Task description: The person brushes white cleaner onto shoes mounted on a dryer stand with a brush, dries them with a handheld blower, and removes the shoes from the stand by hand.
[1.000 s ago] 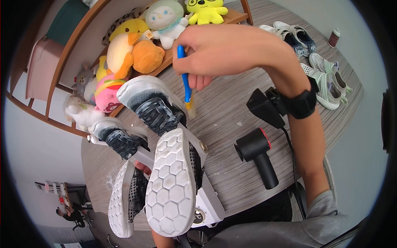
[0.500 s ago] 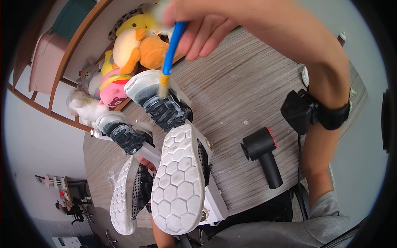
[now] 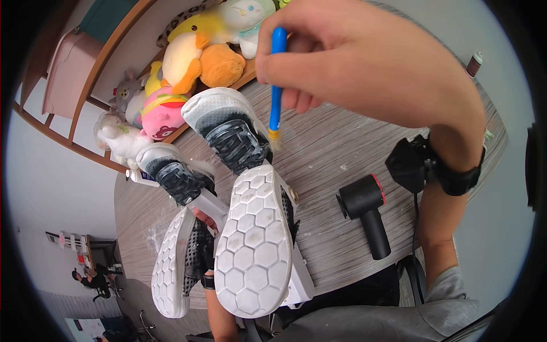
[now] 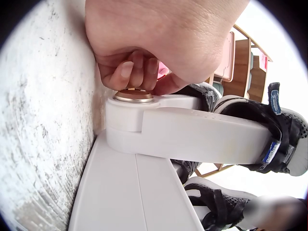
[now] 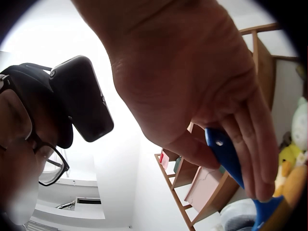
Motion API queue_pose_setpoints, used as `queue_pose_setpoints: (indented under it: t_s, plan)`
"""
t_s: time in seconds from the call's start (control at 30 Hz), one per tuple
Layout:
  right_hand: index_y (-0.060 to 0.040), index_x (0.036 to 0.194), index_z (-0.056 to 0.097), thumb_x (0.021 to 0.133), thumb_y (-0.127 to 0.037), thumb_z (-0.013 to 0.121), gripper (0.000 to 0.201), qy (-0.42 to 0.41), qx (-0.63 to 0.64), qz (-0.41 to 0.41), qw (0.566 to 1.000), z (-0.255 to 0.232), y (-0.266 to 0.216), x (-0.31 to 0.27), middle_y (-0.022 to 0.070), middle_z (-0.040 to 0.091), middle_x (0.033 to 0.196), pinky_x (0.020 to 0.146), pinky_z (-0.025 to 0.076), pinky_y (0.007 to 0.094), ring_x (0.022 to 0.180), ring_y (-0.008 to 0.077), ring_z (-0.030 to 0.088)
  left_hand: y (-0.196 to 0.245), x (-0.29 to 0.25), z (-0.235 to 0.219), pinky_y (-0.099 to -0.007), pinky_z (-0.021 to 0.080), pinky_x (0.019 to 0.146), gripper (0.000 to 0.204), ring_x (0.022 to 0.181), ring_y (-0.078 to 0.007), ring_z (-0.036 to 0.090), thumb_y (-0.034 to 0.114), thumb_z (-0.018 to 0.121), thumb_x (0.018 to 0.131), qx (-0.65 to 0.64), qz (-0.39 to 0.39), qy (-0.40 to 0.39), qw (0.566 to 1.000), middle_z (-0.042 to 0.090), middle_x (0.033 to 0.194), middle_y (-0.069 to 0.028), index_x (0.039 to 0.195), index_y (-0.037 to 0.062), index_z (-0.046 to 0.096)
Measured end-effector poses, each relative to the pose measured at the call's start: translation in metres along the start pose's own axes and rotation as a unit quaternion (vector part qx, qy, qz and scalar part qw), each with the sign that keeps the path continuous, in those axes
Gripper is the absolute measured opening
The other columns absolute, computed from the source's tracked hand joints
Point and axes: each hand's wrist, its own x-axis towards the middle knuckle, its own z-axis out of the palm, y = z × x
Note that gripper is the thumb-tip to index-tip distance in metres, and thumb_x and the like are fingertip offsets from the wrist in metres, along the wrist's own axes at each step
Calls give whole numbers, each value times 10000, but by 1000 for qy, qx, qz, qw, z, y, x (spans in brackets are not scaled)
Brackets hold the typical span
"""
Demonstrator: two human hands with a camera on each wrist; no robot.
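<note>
Two black-and-white sneakers are mounted soles-up on a white stand (image 3: 299,273). The nearer sneaker (image 3: 253,245) shows its hexagon sole, and the second sneaker (image 3: 171,176) sits to its left. My right hand (image 3: 273,57) pinches a blue brush (image 3: 276,85), also seen in the right wrist view as the brush (image 5: 226,154). Its bristles (image 3: 275,139) hang just right of the nearer sneaker's laced upper. My left hand (image 4: 130,72) curls its fingers round a brass knob (image 4: 134,96) on the stand's white arm (image 4: 202,134); in the head view the sneakers hide most of it.
A black hair dryer (image 3: 364,211) lies on the grey wood-grain table (image 3: 325,154) to the right of the stand. Plush toys (image 3: 194,57) fill a wooden shelf behind the sneakers. A small bottle (image 3: 474,62) stands at the far right. White dust speckles the table.
My right hand has swung the brush from the nearer sneaker's toe to the right, so the bristles now hang beside its laces. The left hand stays on the stand.
</note>
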Motion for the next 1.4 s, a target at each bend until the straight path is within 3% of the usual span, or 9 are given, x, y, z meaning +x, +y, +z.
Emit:
queue_pose_setpoints:
  t_s: [0.07, 0.13, 0.23, 0.47, 0.53, 0.8, 0.9, 1.1, 1.4]
  plan:
    - [20, 792, 557, 984, -297, 482, 378, -5, -3, -37, 999, 9, 11, 6, 89, 506, 629, 526, 390, 344, 537, 164, 426, 1, -4, -2, -213, 461, 655, 144, 727, -34, 530, 171, 532, 1016, -2, 0, 5, 1000, 589, 831, 35, 1041, 54, 613]
    - [20, 791, 568, 979, -280, 514, 358, 122, 10, -181, 976, 21, 19, 5, 87, 528, 627, 514, 388, 309, 524, 157, 433, 2, -9, -10, -213, 461, 655, 143, 727, -33, 530, 171, 533, 1015, -6, 2, 18, 1000, 589, 831, 35, 1038, 54, 613]
    - [28, 852, 609, 977, -240, 553, 301, 16, 223, -32, 974, 1, -10, 6, 113, 600, 679, 530, 416, 287, 547, 144, 504, 2, -22, -24, -214, 460, 655, 141, 726, -33, 529, 170, 534, 1015, -17, 12, 50, 999, 588, 830, 35, 1034, 54, 613]
    - [25, 1127, 615, 1043, -290, 462, 361, 270, 180, -395, 859, 34, 36, 43, 143, 715, 841, 720, 561, 289, 774, 191, 722, -14, -66, -40, -214, 459, 654, 138, 725, -33, 527, 168, 537, 1013, -90, 44, 132, 986, 586, 828, 35, 1024, 54, 613]
    - [28, 1138, 599, 1053, -281, 437, 359, 240, 173, -410, 863, 40, 24, 33, 140, 707, 846, 767, 554, 298, 785, 200, 711, -19, -81, -38, -214, 459, 654, 137, 725, -33, 526, 168, 537, 1013, -122, 55, 154, 979, 586, 827, 35, 1021, 54, 613]
    - [6, 1053, 629, 1019, -231, 537, 257, 189, 62, -381, 903, 101, -80, 20, 78, 665, 831, 757, 508, 273, 791, 137, 643, -42, -146, -53, -214, 458, 653, 133, 723, -33, 524, 166, 541, 1011, -220, 98, 227, 943, 584, 825, 35, 1010, 54, 613]
    - [-8, 1089, 608, 1025, -242, 528, 255, 45, -190, -275, 941, 102, -121, 28, 111, 669, 868, 744, 501, 323, 781, 170, 639, -33, -147, -51, -214, 458, 653, 132, 723, -33, 523, 165, 541, 1011, -250, 121, 227, 933, 584, 824, 35, 1007, 54, 613]
    - [30, 1006, 544, 981, -168, 476, 211, -58, -331, -280, 899, 120, -132, 56, 232, 636, 834, 763, 464, 484, 834, 428, 606, -33, -142, -50, -230, 300, 495, 132, 554, -35, 397, 186, 555, 978, -221, 106, 250, 937, 483, 648, 52, 920, 67, 560]
    - [5, 1115, 563, 1004, -170, 478, 225, -20, -452, -228, 862, 126, -149, 46, 214, 641, 968, 858, 469, 456, 984, 390, 612, -20, -150, -51, -237, 315, 456, 134, 545, -37, 419, 187, 552, 970, -219, 76, 247, 941, 491, 655, 46, 933, 61, 575]
